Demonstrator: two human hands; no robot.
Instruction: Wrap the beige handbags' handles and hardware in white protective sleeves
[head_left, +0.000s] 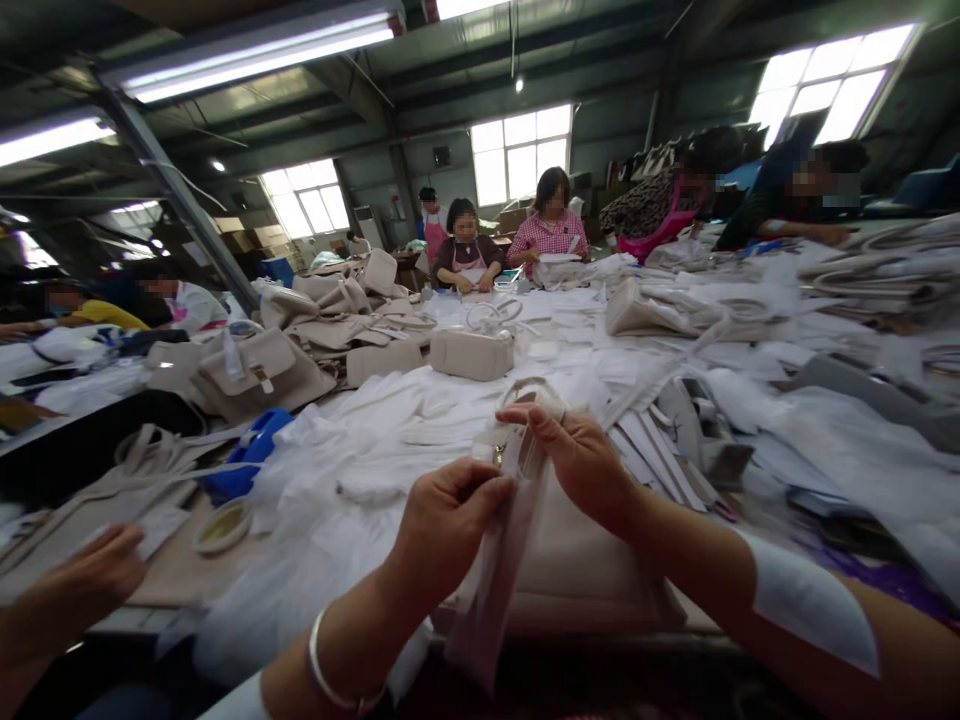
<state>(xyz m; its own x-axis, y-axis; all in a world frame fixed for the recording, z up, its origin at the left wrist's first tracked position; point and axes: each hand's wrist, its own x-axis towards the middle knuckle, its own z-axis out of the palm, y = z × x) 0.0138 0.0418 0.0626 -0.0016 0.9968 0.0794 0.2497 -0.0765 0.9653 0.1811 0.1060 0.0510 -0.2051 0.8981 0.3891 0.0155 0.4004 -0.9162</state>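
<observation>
A beige handbag (592, 570) lies directly in front of me, with a thin clear plastic wrapper (504, 590) hanging down over its left side. My left hand (454, 520) is closed, thumb and fingers pinching the wrapper's edge just below a small gold metal clasp (499, 455). On the other side, my right hand (581, 460) curls around the bag's strap (531, 455) near its upper end, its thumb raised and some fingers stretched leftward. My palms hide part of the strap. Behind the hands rises a looped handle (529, 388).
Beige bags (259, 370) are heaped at the left, beside a blue object (244, 455) and a tape roll (223, 525). Another person's hand (101, 570) is at the lower left. Another bag (471, 355) stands ahead; white sheets (405, 420) cover the table. Co-workers sit across.
</observation>
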